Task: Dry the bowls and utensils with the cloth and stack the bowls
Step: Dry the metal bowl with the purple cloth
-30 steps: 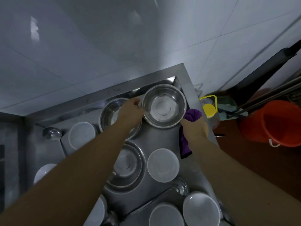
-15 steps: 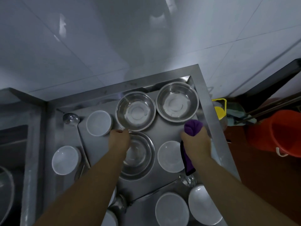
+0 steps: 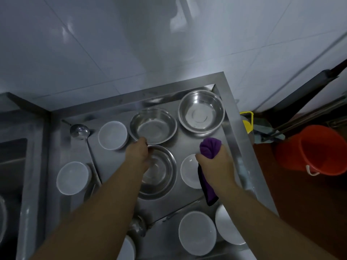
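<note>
- Purple cloth [image 3: 210,148]: bunched in my right hand [image 3: 216,166], fingers curled round it, its tail hanging down past my wrist toward the counter.
- Near steel bowl [image 3: 160,172]: on the steel counter [image 3: 189,143], partly under my left hand [image 3: 138,154]; my fingers reach over its far rim, but I cannot tell whether they have closed on it.
- Middle steel bowl [image 3: 153,125]: just beyond my left fingertips, upright.
- Corner steel bowl [image 3: 201,111]: upright in the far right corner, apart from the others.
- White bowls: one [image 3: 112,135] left of the middle steel bowl, one [image 3: 72,177] farther left, one [image 3: 189,170] beside my right hand, two more [image 3: 197,232] at the near edge. None stacked.
- Ladle [image 3: 79,130]: lying at the far left, untouched.
- Step in hand, by my reckoning: picking up the near steel bowl for wiping.
- Next move calls for: a firm rim grip, a lift, and the cloth brought inside the bowl.
- Off counter: orange bucket [image 3: 317,149] on the floor to the right.
</note>
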The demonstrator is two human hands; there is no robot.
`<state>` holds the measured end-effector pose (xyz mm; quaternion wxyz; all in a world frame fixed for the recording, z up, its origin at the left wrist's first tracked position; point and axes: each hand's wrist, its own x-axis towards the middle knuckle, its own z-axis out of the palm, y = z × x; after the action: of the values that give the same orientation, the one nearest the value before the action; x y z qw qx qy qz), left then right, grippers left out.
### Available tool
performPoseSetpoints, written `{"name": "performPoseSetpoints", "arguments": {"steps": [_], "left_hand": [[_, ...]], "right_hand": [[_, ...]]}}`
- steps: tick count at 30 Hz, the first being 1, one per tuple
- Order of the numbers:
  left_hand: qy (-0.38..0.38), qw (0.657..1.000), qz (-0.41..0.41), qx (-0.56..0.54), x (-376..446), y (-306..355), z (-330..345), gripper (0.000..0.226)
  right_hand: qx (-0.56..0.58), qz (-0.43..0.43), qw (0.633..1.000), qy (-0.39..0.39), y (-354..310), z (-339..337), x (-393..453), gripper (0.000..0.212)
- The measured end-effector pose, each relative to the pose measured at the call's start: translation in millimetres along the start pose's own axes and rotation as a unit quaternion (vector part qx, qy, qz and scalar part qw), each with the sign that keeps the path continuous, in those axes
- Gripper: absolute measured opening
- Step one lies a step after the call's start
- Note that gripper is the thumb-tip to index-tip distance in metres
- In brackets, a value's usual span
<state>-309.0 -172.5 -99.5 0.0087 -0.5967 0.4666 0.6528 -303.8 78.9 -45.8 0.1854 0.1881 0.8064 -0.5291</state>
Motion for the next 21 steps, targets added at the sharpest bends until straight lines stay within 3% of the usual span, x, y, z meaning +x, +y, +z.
{"name": "performPoseSetpoints", "arguments": {"steps": [4, 10, 14, 18, 21], "left_hand": [[-0.032, 0.999, 0.021, -0.039, -34, 2, -31, 0.011], [-0.116, 0.989, 0.041, -0.085, -98, 6, -96, 0.012], [-0.195, 0.975, 0.04, -0.099, -138, 10, -155, 0.022], [-0.247, 0.959, 0.068, -0.123, -180, 17, -211, 0.04], [-0.29, 0.945, 0.083, -0.128, -207, 21, -251, 0.063]], "right_hand": [[0.007, 0.005, 1.0, -0.027, -18, 3, -25, 0.05], [0.041, -0.043, 0.995, -0.083, -45, 12, -79, 0.052], [0.086, -0.082, 0.987, -0.111, -69, 22, -125, 0.032], [0.031, -0.195, 0.973, -0.117, -98, 33, -183, 0.019], [-0.06, -0.313, 0.94, -0.119, -123, 44, -224, 0.028]]}}
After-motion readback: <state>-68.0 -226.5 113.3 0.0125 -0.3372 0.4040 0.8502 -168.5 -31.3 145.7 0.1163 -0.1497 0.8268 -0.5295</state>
